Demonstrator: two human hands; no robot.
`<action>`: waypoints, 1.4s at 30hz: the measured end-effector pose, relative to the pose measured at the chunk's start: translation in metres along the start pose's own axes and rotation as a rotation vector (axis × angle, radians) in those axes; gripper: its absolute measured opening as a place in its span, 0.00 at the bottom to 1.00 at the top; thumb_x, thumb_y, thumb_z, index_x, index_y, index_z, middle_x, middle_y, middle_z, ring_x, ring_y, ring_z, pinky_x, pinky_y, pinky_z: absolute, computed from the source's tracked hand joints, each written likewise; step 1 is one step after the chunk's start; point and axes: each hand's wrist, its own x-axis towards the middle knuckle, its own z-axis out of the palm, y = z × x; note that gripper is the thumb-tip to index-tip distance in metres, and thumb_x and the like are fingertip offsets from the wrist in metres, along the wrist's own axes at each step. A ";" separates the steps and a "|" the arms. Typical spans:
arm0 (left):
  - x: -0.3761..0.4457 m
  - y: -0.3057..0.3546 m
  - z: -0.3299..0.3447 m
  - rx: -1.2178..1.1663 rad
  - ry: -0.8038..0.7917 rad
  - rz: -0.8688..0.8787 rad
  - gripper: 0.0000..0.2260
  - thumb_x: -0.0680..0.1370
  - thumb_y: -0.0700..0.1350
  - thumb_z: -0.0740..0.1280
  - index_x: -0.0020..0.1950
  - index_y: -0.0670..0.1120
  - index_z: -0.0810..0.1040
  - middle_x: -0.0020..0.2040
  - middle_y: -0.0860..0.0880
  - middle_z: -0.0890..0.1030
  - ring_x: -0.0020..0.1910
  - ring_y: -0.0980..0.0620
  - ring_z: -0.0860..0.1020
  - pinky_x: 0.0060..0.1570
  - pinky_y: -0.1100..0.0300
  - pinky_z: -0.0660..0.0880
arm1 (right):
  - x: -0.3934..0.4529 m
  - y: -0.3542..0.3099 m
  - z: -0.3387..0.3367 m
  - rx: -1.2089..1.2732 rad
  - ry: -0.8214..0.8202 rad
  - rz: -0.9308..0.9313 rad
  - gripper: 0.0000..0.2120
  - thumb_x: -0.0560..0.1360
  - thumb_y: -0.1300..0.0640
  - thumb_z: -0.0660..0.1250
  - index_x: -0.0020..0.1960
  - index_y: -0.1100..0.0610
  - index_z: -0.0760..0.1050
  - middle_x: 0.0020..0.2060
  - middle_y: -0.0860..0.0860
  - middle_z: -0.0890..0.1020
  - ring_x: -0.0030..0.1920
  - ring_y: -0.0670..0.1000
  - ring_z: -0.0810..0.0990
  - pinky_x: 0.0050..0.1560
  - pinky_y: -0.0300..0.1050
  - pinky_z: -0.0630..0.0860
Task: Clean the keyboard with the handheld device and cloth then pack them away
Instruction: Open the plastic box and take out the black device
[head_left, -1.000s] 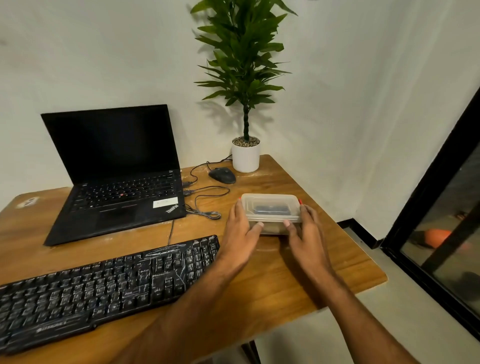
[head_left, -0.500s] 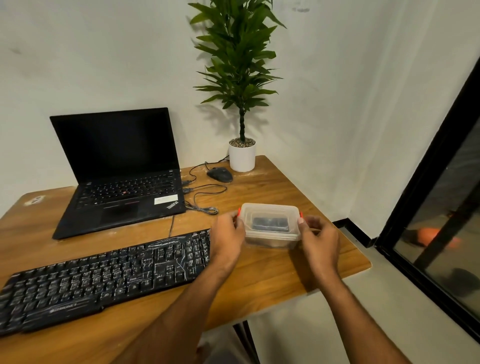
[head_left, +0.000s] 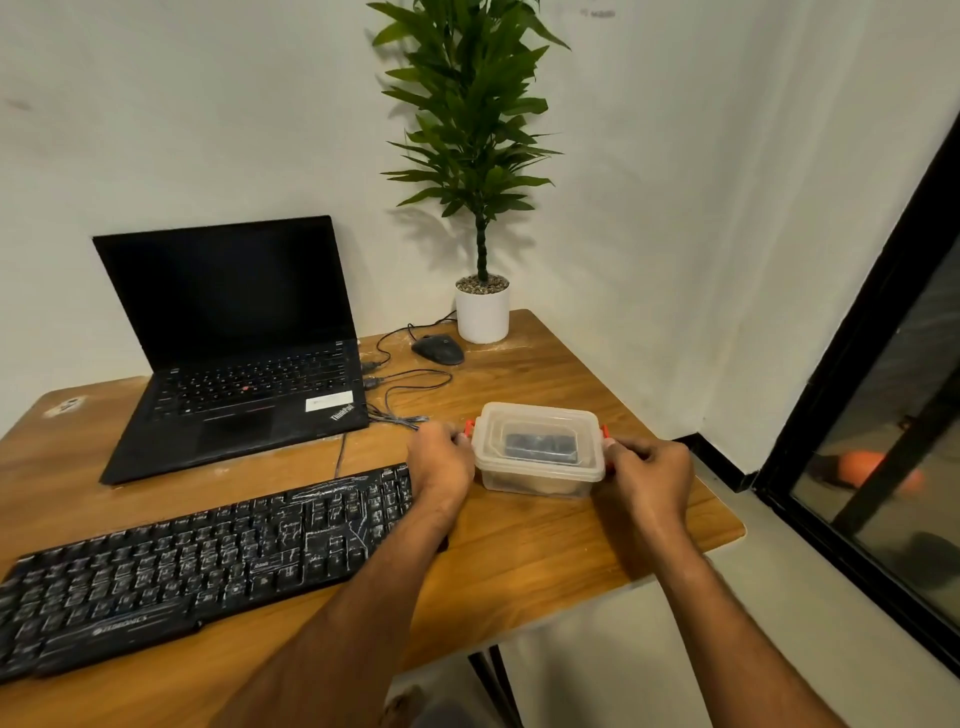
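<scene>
Keyboard (head_left: 197, 561) sits nearest you on the left of the wooden desk (head_left: 545, 551), white marks across its keys, untouched. Just past it, your left hand (head_left: 439, 460) and right hand (head_left: 647, 475) curl round the red clips at the ends of the clear lidded container (head_left: 540, 449), a dark device (head_left: 541, 447) inside. Pop one clip only and the box may tip or skid toward the near desk edge. Farther back: cable (head_left: 410, 387), laptop (head_left: 234, 343), mouse (head_left: 438, 349), potted plant (head_left: 480, 171). Snag that cable and the mouse drags.
</scene>
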 end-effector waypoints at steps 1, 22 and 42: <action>0.001 -0.001 0.000 0.010 -0.003 -0.018 0.12 0.84 0.40 0.65 0.44 0.44 0.85 0.40 0.50 0.82 0.40 0.54 0.78 0.36 0.62 0.73 | 0.002 0.002 0.000 -0.002 0.009 0.016 0.03 0.75 0.59 0.74 0.48 0.55 0.87 0.35 0.42 0.83 0.37 0.45 0.84 0.39 0.41 0.80; 0.006 0.017 -0.013 -0.004 0.038 0.090 0.12 0.81 0.43 0.69 0.39 0.46 0.86 0.35 0.51 0.84 0.35 0.56 0.80 0.30 0.67 0.68 | 0.013 -0.019 -0.005 -0.171 -0.069 -0.036 0.06 0.75 0.54 0.74 0.49 0.56 0.87 0.37 0.46 0.85 0.38 0.44 0.82 0.43 0.45 0.81; 0.102 0.051 0.022 -0.480 -0.119 -0.178 0.06 0.79 0.44 0.72 0.48 0.43 0.85 0.44 0.46 0.85 0.43 0.49 0.82 0.41 0.54 0.80 | 0.110 -0.030 0.050 0.099 -0.073 0.089 0.05 0.77 0.55 0.72 0.47 0.56 0.85 0.45 0.52 0.86 0.49 0.54 0.84 0.56 0.55 0.83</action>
